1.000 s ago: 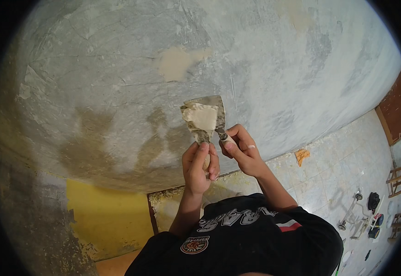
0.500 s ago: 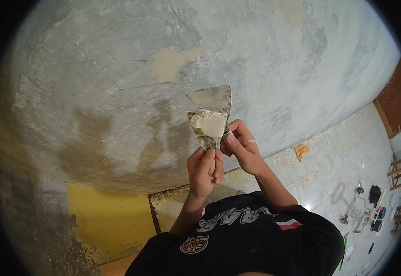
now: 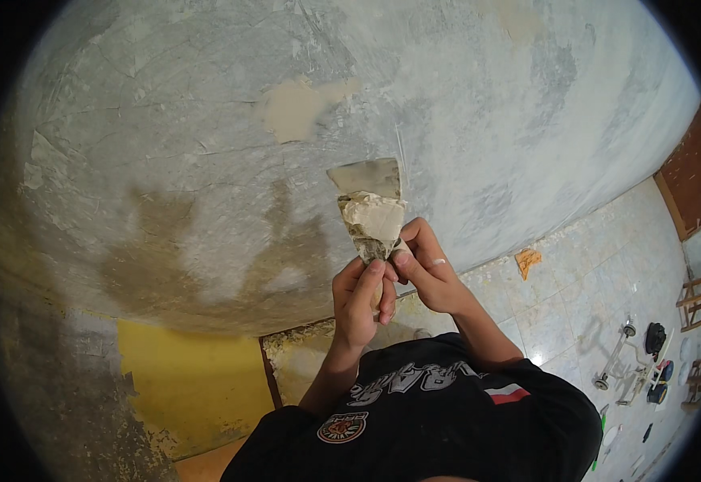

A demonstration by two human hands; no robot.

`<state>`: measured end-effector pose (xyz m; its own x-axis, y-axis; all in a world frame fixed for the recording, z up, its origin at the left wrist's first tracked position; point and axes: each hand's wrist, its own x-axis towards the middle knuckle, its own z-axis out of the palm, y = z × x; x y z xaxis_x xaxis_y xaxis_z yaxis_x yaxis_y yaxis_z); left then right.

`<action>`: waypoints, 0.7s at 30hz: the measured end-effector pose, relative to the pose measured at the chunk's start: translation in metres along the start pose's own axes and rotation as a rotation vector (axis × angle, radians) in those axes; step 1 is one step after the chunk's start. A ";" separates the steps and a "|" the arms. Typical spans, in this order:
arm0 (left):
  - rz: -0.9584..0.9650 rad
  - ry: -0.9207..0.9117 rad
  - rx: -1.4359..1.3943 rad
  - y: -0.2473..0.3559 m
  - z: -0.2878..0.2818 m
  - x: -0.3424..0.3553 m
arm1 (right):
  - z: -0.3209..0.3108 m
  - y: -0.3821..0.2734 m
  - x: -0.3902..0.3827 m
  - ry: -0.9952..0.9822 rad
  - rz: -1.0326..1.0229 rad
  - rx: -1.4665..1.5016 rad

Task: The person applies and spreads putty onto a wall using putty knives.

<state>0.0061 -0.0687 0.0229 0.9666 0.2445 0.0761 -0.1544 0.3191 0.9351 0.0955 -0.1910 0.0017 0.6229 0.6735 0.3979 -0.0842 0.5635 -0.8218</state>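
My left hand [image 3: 360, 299] is closed round the handle of a putty knife [image 3: 373, 246] whose blade carries a lump of cream-coloured putty [image 3: 374, 214]. My right hand [image 3: 428, 269] grips a second putty knife [image 3: 369, 177], its wide, smeared metal blade reaching out behind the loaded one. The two blades overlap, and the loaded one hides the lower part of the other. Both stand just in front of a grey, patchy wall [image 3: 479, 136]. Above them on the wall is a smooth beige patch [image 3: 292, 111].
An orange crumpled cloth [image 3: 528, 262] lies on the pale tiled floor [image 3: 559, 317] to the right. Farther right are a white metal frame with wheels [image 3: 630, 365], a black bundle [image 3: 655, 340] and wooden racks [image 3: 697, 303]. A yellow wall section [image 3: 194, 377] is at lower left.
The right-hand knife's blade has dropped slightly and slid farther behind the loaded blade. The left-hand knife has shifted a little to the right, bringing my hands closer together.
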 end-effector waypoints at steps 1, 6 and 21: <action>-0.007 0.016 -0.026 0.001 0.000 -0.001 | 0.000 0.000 -0.001 -0.004 0.011 -0.020; 0.006 0.027 -0.091 0.004 -0.005 -0.007 | -0.007 0.012 -0.008 -0.029 0.044 -0.085; 0.216 -0.102 -0.079 -0.007 -0.031 -0.013 | -0.007 0.035 -0.003 -0.009 -0.043 -0.133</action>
<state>-0.0117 -0.0460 0.0044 0.9243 0.2229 0.3097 -0.3716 0.3410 0.8635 0.0963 -0.1766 -0.0306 0.6168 0.6544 0.4374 0.0468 0.5242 -0.8503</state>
